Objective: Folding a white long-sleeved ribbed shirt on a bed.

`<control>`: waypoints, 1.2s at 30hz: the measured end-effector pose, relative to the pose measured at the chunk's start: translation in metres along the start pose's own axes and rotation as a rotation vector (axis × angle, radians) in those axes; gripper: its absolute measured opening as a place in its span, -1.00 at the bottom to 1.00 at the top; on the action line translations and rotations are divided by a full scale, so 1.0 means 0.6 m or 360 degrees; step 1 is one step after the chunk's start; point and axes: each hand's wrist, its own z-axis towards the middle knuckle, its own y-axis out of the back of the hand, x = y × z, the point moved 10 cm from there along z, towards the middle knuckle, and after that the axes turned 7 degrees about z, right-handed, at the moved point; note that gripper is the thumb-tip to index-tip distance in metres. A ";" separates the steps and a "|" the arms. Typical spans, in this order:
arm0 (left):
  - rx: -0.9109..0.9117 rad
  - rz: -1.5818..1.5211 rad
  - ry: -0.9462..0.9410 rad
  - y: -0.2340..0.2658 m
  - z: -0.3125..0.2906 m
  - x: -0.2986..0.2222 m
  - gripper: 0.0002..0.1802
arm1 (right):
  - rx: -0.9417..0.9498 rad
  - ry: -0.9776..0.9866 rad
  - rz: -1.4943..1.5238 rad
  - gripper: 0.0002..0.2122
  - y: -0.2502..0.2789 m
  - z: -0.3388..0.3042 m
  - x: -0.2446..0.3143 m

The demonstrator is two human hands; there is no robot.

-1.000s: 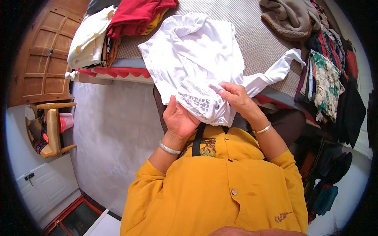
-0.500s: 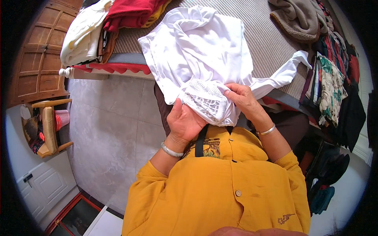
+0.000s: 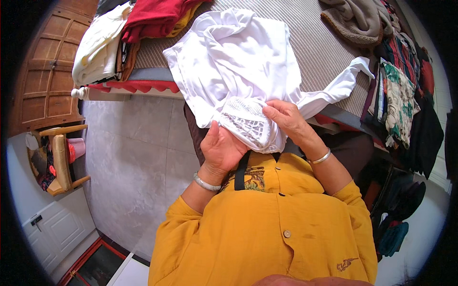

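A white long-sleeved shirt [image 3: 248,57] lies rumpled over the bed's near edge, one sleeve [image 3: 329,95] stretched out to the right. Its lace-patterned panel [image 3: 245,125] hangs toward my lap, between my hands. My left hand [image 3: 222,148] is palm up at the panel's left lower side, thumb raised by the cloth's edge and fingers partly hidden beneath the fabric it holds. From the right, my right hand [image 3: 288,121] pinches the panel's upper right edge between thumb and fingers. Each wrist wears a bangle.
The bed [image 3: 329,38] has a striped cover. Folded clothes, including a red garment [image 3: 152,21] and a cream knit [image 3: 98,47], are stacked at its left. A grey-brown fleece item [image 3: 355,21] and piled clothes [image 3: 400,105] lie at right. A wooden chair [image 3: 60,157] stands left on the tiled floor.
My right hand's thumb and fingers have shifted slightly left along the panel's edge. My left hand keeps its hold, and the shirt lies nearly the same; the view has moved a little.
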 end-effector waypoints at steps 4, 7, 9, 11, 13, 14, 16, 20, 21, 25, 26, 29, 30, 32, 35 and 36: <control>-0.0028 0.0042 -0.0016 0.002 0.000 0.000 -0.14 | 0.0014 -0.0002 -0.0027 -0.62 -0.003 0.002 -0.006; -0.0023 0.0046 -0.0022 0.001 0.000 -0.001 -0.14 | 0.0045 0.0004 0.0021 -0.64 -0.006 0.000 -0.006; 0.0011 0.0009 -0.0016 -0.001 -0.001 -0.001 -0.16 | 0.0064 -0.0006 0.0024 -0.65 -0.009 -0.003 -0.002; 0.0045 -0.0028 -0.0011 -0.003 -0.001 -0.001 -0.18 | 0.0062 0.0009 0.0017 -0.65 -0.009 -0.004 0.003; 0.0050 -0.0058 -0.0010 -0.001 0.000 -0.002 -0.21 | 0.0060 0.0024 0.0007 -0.66 -0.008 -0.006 0.005; 0.0052 -0.0057 -0.0012 -0.003 0.000 -0.003 -0.21 | 0.0059 0.0017 0.0081 -0.66 -0.006 -0.006 0.002; -0.0017 0.0075 -0.0009 -0.001 0.002 -0.003 -0.14 | 0.0056 0.0013 0.0154 -0.67 -0.004 -0.007 -0.001; 0.0086 -0.0059 -0.0027 -0.018 0.000 -0.004 -0.29 | 0.0037 0.0071 0.0013 -0.75 0.002 -0.010 0.009; 0.0058 -0.0029 -0.0027 -0.016 0.000 -0.002 -0.33 | 0.0025 0.0111 -0.0057 -0.77 0.004 -0.011 0.016; -0.0070 0.0057 -0.0015 -0.016 -0.002 0.007 -0.45 | -0.0162 0.0304 0.0033 -0.80 0.018 -0.023 0.045; -0.0059 0.0066 -0.0020 -0.012 -0.003 0.009 -0.45 | -0.0304 0.0458 -0.0028 -0.81 0.029 -0.035 0.069; -0.0163 0.0636 0.0047 0.004 -0.010 0.022 -0.60 | -0.0485 0.0773 -0.0215 -0.83 0.029 -0.083 0.146; -0.0153 0.0647 0.0034 0.008 -0.010 0.026 -0.60 | -0.0536 0.0917 -0.0350 -0.84 0.026 -0.105 0.175; -0.0468 0.1202 0.0006 0.056 -0.013 0.021 -0.66 | -0.0493 0.1125 -0.0490 -0.82 0.014 -0.137 0.206; -0.0751 0.1335 -0.0142 0.057 -0.024 -0.009 -0.79 | -0.0133 0.1595 -0.0866 -0.67 -0.041 -0.195 0.231; -0.0846 0.1484 -0.0224 0.061 -0.030 -0.027 -0.81 | -0.0137 0.1607 -0.0868 -0.67 -0.040 -0.204 0.229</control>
